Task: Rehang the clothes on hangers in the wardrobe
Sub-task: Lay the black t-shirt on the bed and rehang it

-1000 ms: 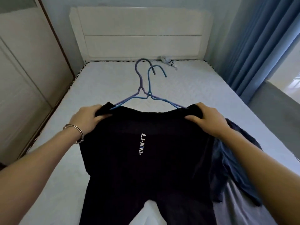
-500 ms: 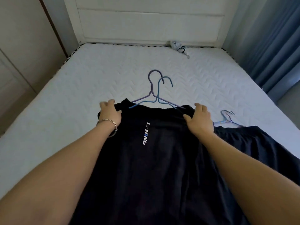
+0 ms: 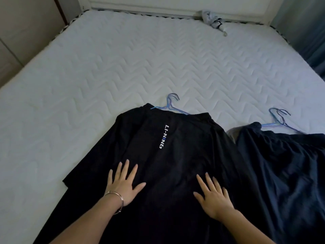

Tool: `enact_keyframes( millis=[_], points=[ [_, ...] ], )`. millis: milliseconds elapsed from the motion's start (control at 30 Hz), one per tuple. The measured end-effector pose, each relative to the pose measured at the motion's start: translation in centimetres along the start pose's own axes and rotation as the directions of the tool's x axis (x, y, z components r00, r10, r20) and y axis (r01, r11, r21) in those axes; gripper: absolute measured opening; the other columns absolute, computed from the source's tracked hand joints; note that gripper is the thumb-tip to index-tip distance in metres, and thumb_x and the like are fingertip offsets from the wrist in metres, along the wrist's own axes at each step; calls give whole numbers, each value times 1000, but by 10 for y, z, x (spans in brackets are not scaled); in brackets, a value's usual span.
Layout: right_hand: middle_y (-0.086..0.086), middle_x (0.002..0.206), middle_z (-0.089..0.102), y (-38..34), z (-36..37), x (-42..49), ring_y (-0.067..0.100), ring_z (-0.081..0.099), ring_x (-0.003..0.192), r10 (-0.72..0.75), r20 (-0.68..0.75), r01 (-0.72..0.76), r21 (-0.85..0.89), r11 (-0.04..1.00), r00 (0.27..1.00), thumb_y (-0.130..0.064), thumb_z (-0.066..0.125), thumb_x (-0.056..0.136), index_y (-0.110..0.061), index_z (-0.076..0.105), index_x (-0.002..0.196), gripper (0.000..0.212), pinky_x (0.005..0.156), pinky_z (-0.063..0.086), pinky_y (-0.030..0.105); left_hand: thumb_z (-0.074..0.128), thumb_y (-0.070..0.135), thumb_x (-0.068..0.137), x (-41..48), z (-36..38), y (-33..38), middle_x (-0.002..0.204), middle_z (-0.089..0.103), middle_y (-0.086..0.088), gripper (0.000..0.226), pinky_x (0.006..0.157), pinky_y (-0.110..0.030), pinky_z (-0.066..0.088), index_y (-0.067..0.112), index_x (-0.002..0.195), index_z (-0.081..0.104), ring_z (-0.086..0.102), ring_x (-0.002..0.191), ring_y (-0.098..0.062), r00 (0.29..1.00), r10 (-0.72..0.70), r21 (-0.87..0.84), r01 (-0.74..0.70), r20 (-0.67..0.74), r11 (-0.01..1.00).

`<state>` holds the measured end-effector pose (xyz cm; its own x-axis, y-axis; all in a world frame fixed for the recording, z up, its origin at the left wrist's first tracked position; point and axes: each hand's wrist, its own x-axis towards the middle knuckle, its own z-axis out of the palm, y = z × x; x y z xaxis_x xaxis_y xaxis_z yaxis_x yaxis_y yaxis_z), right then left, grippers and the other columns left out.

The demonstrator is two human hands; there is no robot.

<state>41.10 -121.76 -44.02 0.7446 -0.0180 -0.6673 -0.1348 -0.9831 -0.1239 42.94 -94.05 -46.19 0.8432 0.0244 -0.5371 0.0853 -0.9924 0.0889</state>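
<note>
Black garment [image 3: 175,155] flat on white mattress [image 3: 105,76], blue hangers [image 3: 171,105] at its top edge | print: LI-NING | left hand [image 3: 124,184], right hand [image 3: 213,194] flat on fabric, fingers spread, grasping nothing | second dark garment [image 3: 281,164] with hangers [image 3: 278,118] just beside
</note>
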Motion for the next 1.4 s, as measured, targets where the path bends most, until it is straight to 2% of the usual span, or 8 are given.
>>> enact_keyframes(
  millis=[100,200,333,533,933,1133,1300,1400],
  points=[
    [-5,158,-10,-9,-6,20,19,-3,146,51,-84,-57,-72,996,995,-50,18,97,-30,-10,147,61,118,5,42,-22,79,57,25,16,0,145,-30,1,95,115,-45,-11,28,137,-20,-23,140,-17,986,-8,-41,1,-169,999],
    [-7,141,44,-32,-29,37,14,35,130,10,-415,-51,-88,995,910,-44,27,97,-23,44,134,46,106,24,33,-2,69,83,38,30,-2,149,31,-12,80,112,-42,3,20,141,21,9,141,-23,962,8,-17,-13,-273,1000],
    [0,123,57,-70,-85,97,22,45,115,-40,-657,171,137,976,753,-29,46,93,-17,59,117,30,94,33,34,5,63,87,44,42,-8,148,25,-8,70,112,-43,0,22,140,23,-14,144,-16,935,38,0,-41,-353,999],
    [16,143,38,-113,-147,207,34,35,132,26,-457,82,215,973,889,-17,41,94,-7,28,141,50,108,28,42,7,60,87,53,54,-9,149,23,-8,68,112,-46,1,21,142,18,-12,144,-18,899,85,26,-82,-430,996],
    [9,100,65,-122,-165,148,23,58,94,-80,-634,369,339,865,769,-22,53,90,-11,68,103,23,74,39,24,30,59,79,50,47,-8,149,32,-9,71,111,-45,2,21,139,31,14,140,-22,899,96,-8,-110,-427,994],
    [-2,63,60,-121,-158,33,10,53,65,-188,-456,437,537,722,870,-16,64,83,-10,72,83,10,69,43,23,38,58,84,37,-13,-7,157,-10,3,74,116,-43,-4,27,146,9,-13,144,-17,996,82,-234,-73,32,970],
    [-1,62,55,-133,-153,-55,7,44,54,-135,-298,325,814,481,945,-12,57,88,-11,68,78,14,51,39,12,47,24,93,-63,-92,20,125,57,1,30,90,1,33,16,119,58,53,108,-4,924,18,-745,-319,-382,586],
    [1,67,55,-148,-149,-117,7,46,57,-189,-250,300,897,324,950,-8,48,92,-6,67,90,19,54,41,11,47,25,92,-129,-142,40,101,63,8,24,85,-5,40,19,111,61,57,93,1,901,7,-865,-418,-433,277]
  ],
)
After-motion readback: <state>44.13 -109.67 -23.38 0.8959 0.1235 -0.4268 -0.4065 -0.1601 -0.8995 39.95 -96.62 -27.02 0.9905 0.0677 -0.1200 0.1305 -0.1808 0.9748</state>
